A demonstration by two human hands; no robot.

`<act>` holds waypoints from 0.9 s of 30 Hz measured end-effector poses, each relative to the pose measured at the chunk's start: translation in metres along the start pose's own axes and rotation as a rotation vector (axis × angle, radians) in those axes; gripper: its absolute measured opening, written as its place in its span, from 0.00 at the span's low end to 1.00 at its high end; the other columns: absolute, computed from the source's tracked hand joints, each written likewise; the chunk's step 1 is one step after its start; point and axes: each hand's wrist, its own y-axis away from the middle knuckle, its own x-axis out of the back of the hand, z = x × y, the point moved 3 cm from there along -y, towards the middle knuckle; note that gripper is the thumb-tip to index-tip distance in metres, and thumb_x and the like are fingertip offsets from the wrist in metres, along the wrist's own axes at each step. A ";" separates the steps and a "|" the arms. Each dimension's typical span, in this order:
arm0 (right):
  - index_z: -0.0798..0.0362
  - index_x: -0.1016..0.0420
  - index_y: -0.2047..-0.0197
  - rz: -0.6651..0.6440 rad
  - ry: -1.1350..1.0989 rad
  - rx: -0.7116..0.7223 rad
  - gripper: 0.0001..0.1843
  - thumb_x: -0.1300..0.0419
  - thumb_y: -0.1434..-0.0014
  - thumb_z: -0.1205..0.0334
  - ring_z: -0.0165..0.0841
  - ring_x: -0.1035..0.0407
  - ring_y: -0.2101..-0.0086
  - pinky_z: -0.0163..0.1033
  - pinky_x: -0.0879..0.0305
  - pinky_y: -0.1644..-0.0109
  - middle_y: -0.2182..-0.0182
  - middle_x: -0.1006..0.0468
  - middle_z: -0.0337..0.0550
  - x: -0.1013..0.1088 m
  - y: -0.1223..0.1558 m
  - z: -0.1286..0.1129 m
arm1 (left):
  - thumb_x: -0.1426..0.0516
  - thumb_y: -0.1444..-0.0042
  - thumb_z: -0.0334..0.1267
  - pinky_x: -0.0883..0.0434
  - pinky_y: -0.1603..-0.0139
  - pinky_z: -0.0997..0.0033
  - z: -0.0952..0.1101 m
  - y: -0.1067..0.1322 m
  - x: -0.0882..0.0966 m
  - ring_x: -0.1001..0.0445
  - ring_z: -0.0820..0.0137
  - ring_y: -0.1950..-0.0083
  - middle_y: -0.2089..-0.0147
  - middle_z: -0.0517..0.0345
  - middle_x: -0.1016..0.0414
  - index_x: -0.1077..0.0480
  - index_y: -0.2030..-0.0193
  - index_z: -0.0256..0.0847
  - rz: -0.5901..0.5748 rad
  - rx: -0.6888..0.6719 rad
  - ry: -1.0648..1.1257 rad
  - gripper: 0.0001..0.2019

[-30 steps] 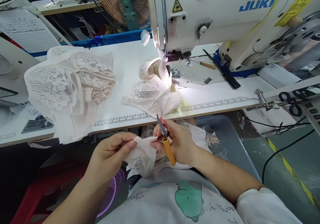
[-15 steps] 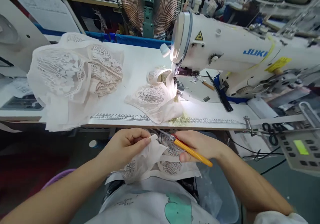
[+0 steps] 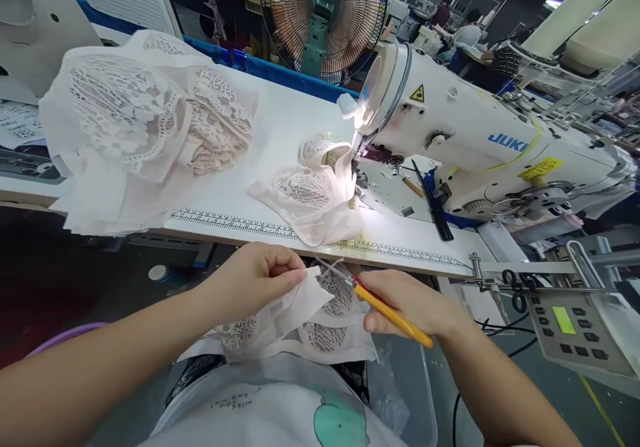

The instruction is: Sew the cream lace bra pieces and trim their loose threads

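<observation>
My left hand (image 3: 267,279) pinches the edge of a white lace bra (image 3: 323,337) between thumb and fingers. The bra lies across my lap, just below the table's front edge. In my right hand (image 3: 400,300) is a pair of orange-handled scissors (image 3: 393,315), its metal blades pointing up and left over the lace, close to the pinched edge. Whether the blades touch the fabric I cannot tell. Another lace bra piece (image 3: 305,190) lies on the table at the needle of the white sewing machine (image 3: 450,124).
A heap of white lace pieces (image 3: 125,120) covers the table's left part. A printed ruler (image 3: 235,222) runs along the front edge. Behind the table stands a fan (image 3: 315,44). At the right are a control panel (image 3: 575,327) and black tweezers (image 3: 440,217); a clear plastic bin (image 3: 423,394) sits below.
The camera view has turned and tilted a little. Both hands keep their hold, on the bra and on the scissors, with the blades still over the lace.
</observation>
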 end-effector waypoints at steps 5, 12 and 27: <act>0.51 0.48 0.74 -0.068 -0.011 0.007 0.34 0.59 0.51 0.24 0.28 0.49 0.77 0.34 0.52 0.74 0.78 0.41 0.35 0.000 0.003 -0.002 | 0.43 0.55 0.44 0.52 0.85 0.79 0.000 0.000 0.000 0.50 0.78 0.83 0.85 0.64 0.41 0.29 0.80 0.40 0.012 -0.021 -0.009 0.11; 0.50 0.49 0.75 -0.039 0.023 -0.024 0.35 0.61 0.52 0.22 0.27 0.51 0.78 0.34 0.55 0.75 0.79 0.43 0.35 -0.004 -0.001 -0.007 | 0.44 0.55 0.44 0.52 0.85 0.80 0.000 -0.002 0.001 0.50 0.79 0.83 0.85 0.65 0.41 0.31 0.80 0.40 0.040 0.008 -0.053 0.11; 0.51 0.47 0.74 -0.053 -0.053 -0.056 0.40 0.66 0.57 0.19 0.28 0.49 0.77 0.34 0.51 0.73 0.78 0.41 0.36 -0.005 -0.006 -0.010 | 0.44 0.54 0.43 0.51 0.83 0.82 0.002 0.000 0.003 0.50 0.81 0.82 0.84 0.66 0.42 0.33 0.79 0.37 0.010 0.038 -0.047 0.11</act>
